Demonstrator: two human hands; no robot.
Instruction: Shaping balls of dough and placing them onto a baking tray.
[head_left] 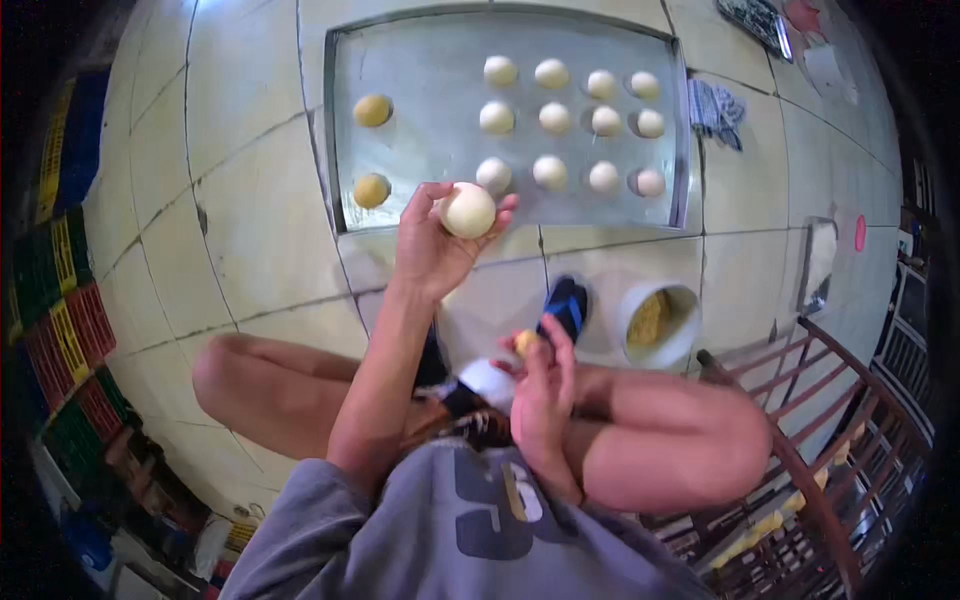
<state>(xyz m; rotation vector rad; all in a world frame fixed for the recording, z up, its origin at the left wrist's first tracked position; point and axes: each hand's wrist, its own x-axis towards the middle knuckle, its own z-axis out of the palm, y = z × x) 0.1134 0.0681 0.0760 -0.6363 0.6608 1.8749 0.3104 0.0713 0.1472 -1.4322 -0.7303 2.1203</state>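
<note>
One at a time, probably at the filling step. Likely calls for flattening the white ball [467, 210] next, ready for the yellow lump [525, 342]. Cupping that ball in a loosely curled left hand [432, 248], upper middle, by the tray's [430, 80] bottom edge. Pinching the lump in the right hand [541, 395], just below centre.
</note>
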